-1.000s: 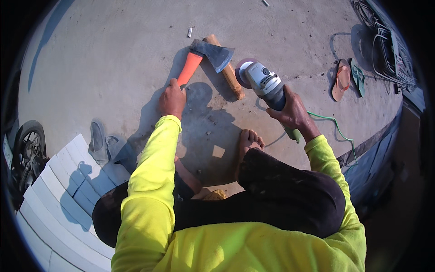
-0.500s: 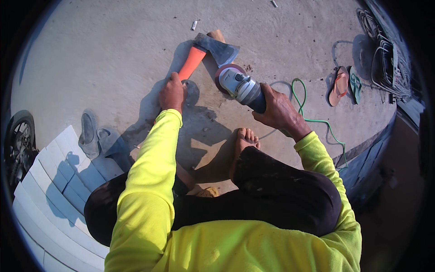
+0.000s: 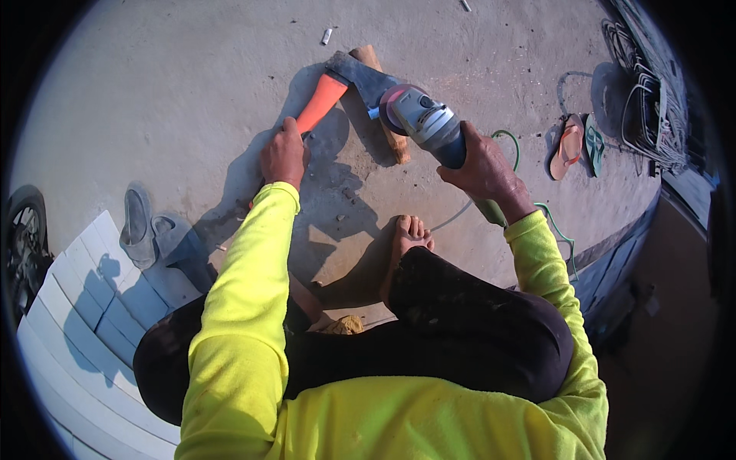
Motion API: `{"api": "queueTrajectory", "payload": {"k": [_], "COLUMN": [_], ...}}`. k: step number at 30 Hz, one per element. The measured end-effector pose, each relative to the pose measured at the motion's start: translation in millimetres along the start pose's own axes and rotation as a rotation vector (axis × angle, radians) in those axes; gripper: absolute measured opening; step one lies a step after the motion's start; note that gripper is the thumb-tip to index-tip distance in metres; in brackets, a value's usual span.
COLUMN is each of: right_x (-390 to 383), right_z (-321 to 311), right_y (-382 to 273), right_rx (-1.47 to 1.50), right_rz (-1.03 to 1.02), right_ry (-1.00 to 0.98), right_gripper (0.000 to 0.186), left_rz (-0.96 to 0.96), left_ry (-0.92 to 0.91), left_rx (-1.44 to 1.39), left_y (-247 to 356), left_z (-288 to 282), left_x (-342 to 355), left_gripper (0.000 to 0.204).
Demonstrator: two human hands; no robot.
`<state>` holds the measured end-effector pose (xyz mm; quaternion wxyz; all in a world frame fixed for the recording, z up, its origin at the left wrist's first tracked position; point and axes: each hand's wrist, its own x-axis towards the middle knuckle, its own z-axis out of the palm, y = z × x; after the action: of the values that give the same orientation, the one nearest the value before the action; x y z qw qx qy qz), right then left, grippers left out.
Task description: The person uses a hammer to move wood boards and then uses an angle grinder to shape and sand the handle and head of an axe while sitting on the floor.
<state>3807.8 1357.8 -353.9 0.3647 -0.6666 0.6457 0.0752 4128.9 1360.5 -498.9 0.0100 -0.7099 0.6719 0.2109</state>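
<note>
My left hand [image 3: 284, 156] is closed round the orange handle of an axe [image 3: 321, 101]. The dark axe head [image 3: 363, 78] lies across a short wooden log [image 3: 400, 146] on the ground. In my right hand [image 3: 487, 169] is an angle grinder [image 3: 435, 126], gripped by its dark body. Its round reddish disc [image 3: 392, 107] overlaps the cutting edge of the axe head; the grinder's head partly hides where they meet. My bare foot [image 3: 410, 234] rests on the ground in front of me.
A green cord [image 3: 567, 238] trails at the right, near a pair of flip-flops [image 3: 567, 147] and a pile of bent wire [image 3: 652, 107]. On the left are grey clogs [image 3: 138, 226], pale stacked boards [image 3: 92, 295] and a wheel [image 3: 27, 230]. A small white object [image 3: 326, 36] lies beyond the axe.
My right hand has moved the grinder slightly up and to the right, so its disc now covers the outer part of the axe's edge. My left hand keeps its grip on the handle.
</note>
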Motion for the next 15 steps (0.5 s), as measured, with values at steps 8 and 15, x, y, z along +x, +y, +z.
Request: {"api": "queueTrajectory", "payload": {"k": [8,15], "right_x": [4.1,9.1], "right_z": [0.3,-10.0], "right_y": [-2.2,6.9], "right_rx": [-0.048,-0.011], "right_rz": [-0.054,0.019], "right_ry": [-0.053,-0.026], "right_gripper": [0.072,0.069], "left_rz": [-0.022,-0.033], "left_ry": [-0.051,-0.098], "left_rx": [-0.005,0.0], "left_y": [-2.9,-1.3], "left_z": [-5.8,-5.9], "left_x": [1.4,-1.1], "left_gripper": [0.021,0.025]}}
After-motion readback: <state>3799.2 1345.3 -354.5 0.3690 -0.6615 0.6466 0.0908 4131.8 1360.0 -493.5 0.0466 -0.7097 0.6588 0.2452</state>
